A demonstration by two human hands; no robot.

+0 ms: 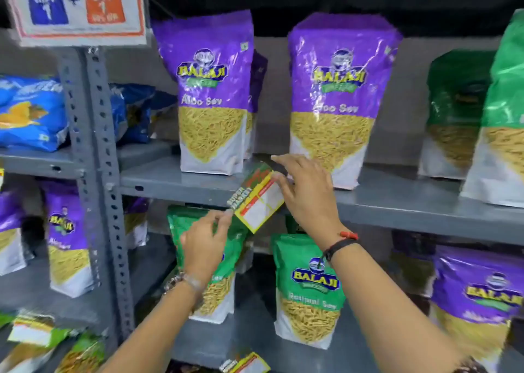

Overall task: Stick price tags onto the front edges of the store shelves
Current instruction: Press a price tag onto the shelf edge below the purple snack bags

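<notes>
A yellow, red and white price tag [259, 201] sits tilted against the front edge of the grey middle shelf [175, 189]. My left hand [204, 245] pinches the tag's lower left corner between thumb and fingers. My right hand [304, 196] rests on its upper right edge, thumb on the tag and fingers spread above it. A second price tag [245, 364] is fixed to the front edge of the shelf below, at the bottom of the view.
Purple snack bags [212, 94] [337, 100] stand on the middle shelf just behind the tag; green bags [307, 290] stand below. A perforated grey upright post [96, 157] is on the left, with a promo sign [76, 6] above it and blue bags [31, 111] beyond.
</notes>
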